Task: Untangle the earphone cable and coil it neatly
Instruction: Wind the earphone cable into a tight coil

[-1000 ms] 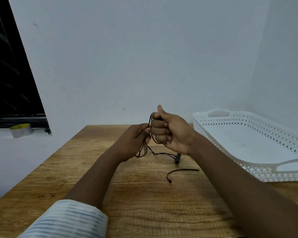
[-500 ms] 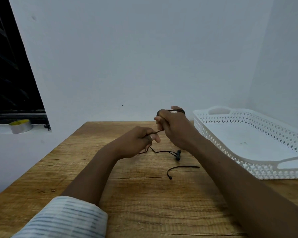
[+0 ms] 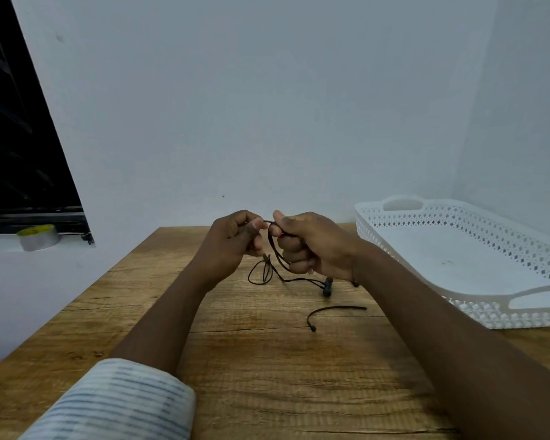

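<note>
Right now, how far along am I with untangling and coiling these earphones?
Early to midway. Done: nothing is neatly coiled yet. In hand: the left hand and right hand both pinch the earphone cable just above the wooden table, a small loop hanging below. Left: the earbuds and a loose cable end lie on the table, to be gathered in.

- earphone cable (image 3: 294,280): black
- table (image 3: 267,360): warm brown, wood-grain
- basket (image 3: 477,223): white, diamond-hole lattice
- sleeve (image 3: 118,404): pale with thin blue-grey stripes
- tape roll (image 3: 38,238): silver, yellow top
- wall (image 3: 251,106): plain pale grey-blue
</note>
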{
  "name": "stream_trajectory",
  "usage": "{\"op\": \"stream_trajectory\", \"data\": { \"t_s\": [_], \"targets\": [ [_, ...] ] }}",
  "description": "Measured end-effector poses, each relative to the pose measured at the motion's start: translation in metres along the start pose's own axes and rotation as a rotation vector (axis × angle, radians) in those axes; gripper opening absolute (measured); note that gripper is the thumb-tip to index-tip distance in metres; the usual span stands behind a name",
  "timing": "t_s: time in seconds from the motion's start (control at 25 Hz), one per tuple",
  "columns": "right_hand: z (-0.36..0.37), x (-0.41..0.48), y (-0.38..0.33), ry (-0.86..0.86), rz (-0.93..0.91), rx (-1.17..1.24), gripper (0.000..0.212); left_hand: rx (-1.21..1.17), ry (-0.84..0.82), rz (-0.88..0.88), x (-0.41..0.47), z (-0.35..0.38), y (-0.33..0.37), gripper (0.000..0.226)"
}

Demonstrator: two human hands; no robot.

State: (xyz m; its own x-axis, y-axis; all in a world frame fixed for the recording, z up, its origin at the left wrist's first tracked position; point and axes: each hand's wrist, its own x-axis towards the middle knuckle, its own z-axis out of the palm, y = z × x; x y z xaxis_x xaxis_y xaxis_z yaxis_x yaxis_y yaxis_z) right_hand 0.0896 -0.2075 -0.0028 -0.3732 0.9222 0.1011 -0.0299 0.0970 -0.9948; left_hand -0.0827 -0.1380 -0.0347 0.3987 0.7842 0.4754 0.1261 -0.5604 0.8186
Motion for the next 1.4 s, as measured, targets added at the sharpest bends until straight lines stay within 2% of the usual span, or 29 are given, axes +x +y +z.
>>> {"op": "stream_trajectory", "data": {
  "t_s": [0.12, 0.2, 0.28, 0.4, 0.48, 0.52, 0.56, 0.64, 0.68, 0.76, 0.84, 0.92, 1.04, 1.12, 1.2, 1.32, 1.4],
  "targets": [
    [0.005, 0.001, -0.008, -0.026, -0.035, 0.249, 0.039, -0.078, -0.02, 0.007, -0.004, 0.006, 0.004, 0.029],
    [0.007, 0.001, -0.011, -0.034, -0.076, 0.387, 0.036, -0.026, -0.062, 0.032, -0.005, 0.01, 0.004, 0.041],
    [0.009, 0.002, -0.014, -0.01, -0.139, 0.501, 0.035, 0.029, -0.142, 0.024, -0.006, 0.015, 0.003, 0.042],
    [0.014, 0.006, -0.017, 0.115, -0.286, 0.596, 0.036, 0.081, -0.297, -0.041, -0.007, 0.018, -0.001, 0.037],
    [0.013, 0.01, -0.017, 0.265, -0.419, 0.579, 0.036, 0.128, -0.402, -0.116, -0.008, 0.022, -0.002, 0.035],
    [0.01, 0.011, -0.016, 0.35, -0.48, 0.477, 0.036, 0.149, -0.45, -0.156, -0.01, 0.023, -0.001, 0.033],
    [0.007, 0.011, -0.014, 0.442, -0.545, 0.275, 0.034, 0.176, -0.492, -0.188, -0.01, 0.025, 0.0, 0.031],
    [-0.002, 0.009, -0.004, 0.592, -0.671, -0.347, 0.027, 0.255, -0.558, -0.215, -0.011, 0.025, 0.004, 0.029],
    [-0.005, 0.009, 0.002, 0.599, -0.697, -0.641, 0.024, 0.284, -0.579, -0.206, -0.011, 0.024, 0.005, 0.028],
    [-0.011, 0.011, 0.014, 0.508, -0.672, -1.041, 0.023, 0.278, -0.554, -0.154, -0.011, 0.021, 0.009, 0.029],
    [-0.014, 0.014, 0.02, 0.398, -0.579, -1.194, 0.021, 0.253, -0.474, -0.081, -0.01, 0.016, 0.013, 0.032],
    [-0.016, 0.015, 0.023, 0.315, -0.444, -1.219, 0.018, 0.273, -0.422, -0.03, -0.009, 0.011, 0.014, 0.035],
    [-0.018, 0.016, 0.026, 0.303, -0.31, -1.279, 0.022, 0.301, -0.342, -0.004, -0.006, 0.004, 0.01, 0.037],
    [-0.016, 0.018, 0.025, 0.276, -0.248, -1.221, 0.029, 0.277, -0.278, 0.024, -0.005, 0.0, 0.009, 0.036],
    [-0.012, 0.016, 0.019, 0.221, -0.152, -1.009, 0.035, 0.259, -0.218, 0.038, -0.004, -0.002, 0.008, 0.036],
    [-0.004, 0.006, 0.007, 0.071, 0.052, -0.398, 0.035, 0.127, -0.131, 0.009, -0.003, -0.005, 0.006, 0.037],
    [-0.003, 0.001, -0.001, -0.017, 0.091, -0.017, 0.037, 0.021, -0.098, 0.012, -0.005, -0.004, 0.005, 0.038]
  ]
}}
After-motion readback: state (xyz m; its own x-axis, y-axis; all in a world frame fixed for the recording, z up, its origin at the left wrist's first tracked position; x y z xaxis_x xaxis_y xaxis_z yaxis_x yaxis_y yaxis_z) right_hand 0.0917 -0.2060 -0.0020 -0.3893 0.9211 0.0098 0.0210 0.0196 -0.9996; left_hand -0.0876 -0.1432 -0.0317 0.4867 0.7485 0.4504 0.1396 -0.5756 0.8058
